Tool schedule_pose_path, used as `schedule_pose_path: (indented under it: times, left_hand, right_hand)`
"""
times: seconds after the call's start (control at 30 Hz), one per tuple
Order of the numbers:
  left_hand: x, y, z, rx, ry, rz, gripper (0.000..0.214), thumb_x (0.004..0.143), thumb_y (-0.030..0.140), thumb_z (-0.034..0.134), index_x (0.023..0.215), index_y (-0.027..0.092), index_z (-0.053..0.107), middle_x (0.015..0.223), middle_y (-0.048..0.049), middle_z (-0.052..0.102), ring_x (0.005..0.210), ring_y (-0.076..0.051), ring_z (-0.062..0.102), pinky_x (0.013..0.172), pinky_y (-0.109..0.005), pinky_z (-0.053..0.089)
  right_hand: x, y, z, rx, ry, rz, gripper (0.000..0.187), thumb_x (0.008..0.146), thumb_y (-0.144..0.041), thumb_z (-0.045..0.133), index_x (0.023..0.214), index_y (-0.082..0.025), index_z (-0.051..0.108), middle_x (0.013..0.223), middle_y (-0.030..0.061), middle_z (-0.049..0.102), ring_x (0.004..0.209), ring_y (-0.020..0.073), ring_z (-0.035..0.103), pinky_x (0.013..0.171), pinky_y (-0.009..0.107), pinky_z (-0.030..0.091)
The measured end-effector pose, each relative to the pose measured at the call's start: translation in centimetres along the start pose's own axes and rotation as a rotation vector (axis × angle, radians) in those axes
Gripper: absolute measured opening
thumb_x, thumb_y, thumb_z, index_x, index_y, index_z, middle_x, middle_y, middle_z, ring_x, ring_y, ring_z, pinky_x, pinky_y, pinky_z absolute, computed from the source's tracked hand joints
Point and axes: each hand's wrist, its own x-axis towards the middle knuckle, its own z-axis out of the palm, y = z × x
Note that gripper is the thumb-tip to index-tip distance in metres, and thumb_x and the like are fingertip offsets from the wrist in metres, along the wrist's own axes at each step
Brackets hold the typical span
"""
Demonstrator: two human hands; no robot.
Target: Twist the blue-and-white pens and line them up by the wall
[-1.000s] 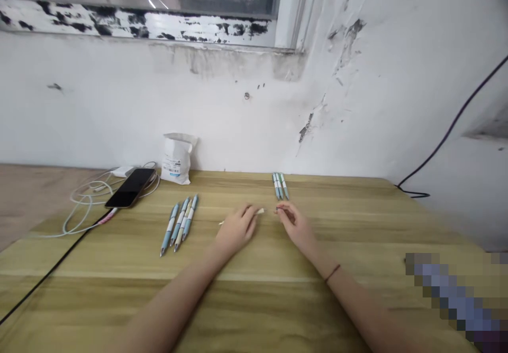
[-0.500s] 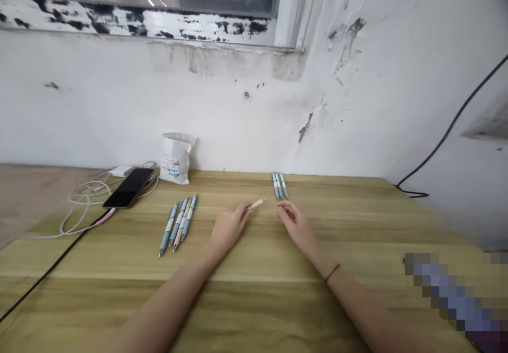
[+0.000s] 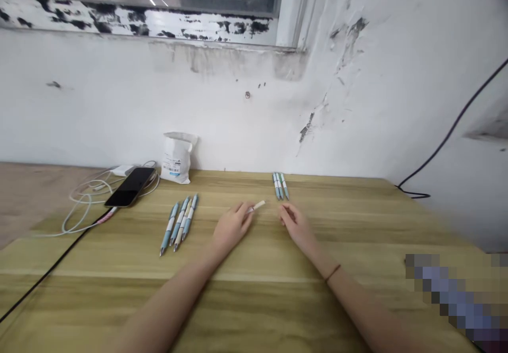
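My left hand [image 3: 232, 226] is closed on a pen with a cream end [image 3: 259, 205], which sticks out past the fingertips toward my right hand. A white part of the barrel shows at the fingers, and the rest is hidden in the hand. My right hand [image 3: 292, 219] is curled with thumb and fingertips together, a short gap from the pen's end; anything in that pinch is too small or hidden to make out. Just beyond it lie three pens [image 3: 280, 187] side by side, in pale blue, white and green. Several blue-and-white pens [image 3: 168, 230] lie left of my left hand, one of them cream [image 3: 183, 225].
A white packet [image 3: 177, 158] stands against the wall. At the left, a phone [image 3: 130, 187] lies among white cables and a charger [image 3: 123, 170]. A black cable [image 3: 51, 271] crosses the left of the wooden table [image 3: 254, 310]. A pixelated object [image 3: 456, 295] is at the right.
The pen in my left hand has shifted slightly, and the silver point seen at its end before no longer shows clearly. My right hand's fingers have curled in more.
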Motion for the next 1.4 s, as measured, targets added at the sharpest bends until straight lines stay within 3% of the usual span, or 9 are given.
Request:
schedule_pose_path:
  times: [0.17,0.57,0.7,0.83,0.97,1.4]
  left_hand:
    - [0.06,-0.35,0.3,-0.042,-0.013,0.044,0.031,0.088,0.015,0.042,0.116,0.025,0.051,0.109,-0.0024,0.059,0.097,-0.016,0.057,0.085,-0.027,0.044]
    - [0.11,0.13,0.03,0.053,0.022,0.035,0.03,0.093,0.029,0.035,0.118,0.025,0.052,0.106,-0.0033,0.061,0.094,-0.016,0.058,0.082,-0.028,0.046]
    - [0.12,-0.02,0.25,0.07,0.069,0.056,0.029,0.093,0.025,0.036,0.117,0.025,0.052,0.107,-0.004,0.059,0.096,-0.016,0.056,0.084,-0.028,0.045]
    - [0.16,-0.2,0.36,0.059,0.042,0.077,0.031,0.091,0.02,0.038,0.12,0.024,0.049,0.108,-0.004,0.058,0.098,-0.017,0.055,0.084,-0.029,0.044]
    - [0.15,-0.27,0.3,0.034,0.022,0.089,0.041,0.088,0.011,0.039,0.126,0.026,0.044,0.109,-0.0032,0.058,0.099,-0.017,0.054,0.085,-0.029,0.042]
    - [0.27,-0.35,0.35,0.088,0.019,0.131,0.041,0.085,0.006,0.04,0.118,0.027,0.052,0.107,-0.003,0.06,0.098,-0.017,0.053,0.086,-0.033,0.038]
  right_hand:
    - [-0.01,0.0,0.03,-0.019,0.006,0.019,0.034,0.082,-0.052,0.048,0.083,-0.019,0.056,0.065,0.0003,0.052,0.059,0.015,0.049,0.056,0.026,0.04]
    - [-0.03,0.09,0.02,-0.027,0.001,-0.003,0.027,0.082,-0.046,0.049,0.085,-0.019,0.056,0.064,0.0003,0.052,0.059,0.0152,0.049,0.055,0.027,0.042]
    - [0.0,0.29,0.07,0.0,0.047,-0.011,0.023,0.079,-0.04,0.052,0.09,-0.02,0.054,0.068,0.0002,0.053,0.058,0.0146,0.049,0.053,0.026,0.042]
    - [-0.01,0.37,0.0,-0.038,0.049,-0.007,0.019,0.079,-0.036,0.051,0.091,-0.021,0.053,0.062,-0.003,0.046,0.052,0.0125,0.043,0.048,0.024,0.035]
    - [-0.04,0.2,0.01,-0.028,0.063,-0.024,0.02,0.079,-0.038,0.052,0.089,-0.021,0.052,0.066,-0.0015,0.05,0.054,0.0124,0.046,0.049,0.023,0.037]
    - [-0.03,0.76,0.08,-0.075,0.049,-0.041,0.024,0.08,-0.042,0.053,0.092,-0.022,0.052,0.058,-0.0035,0.048,0.051,0.0137,0.046,0.049,0.025,0.037]
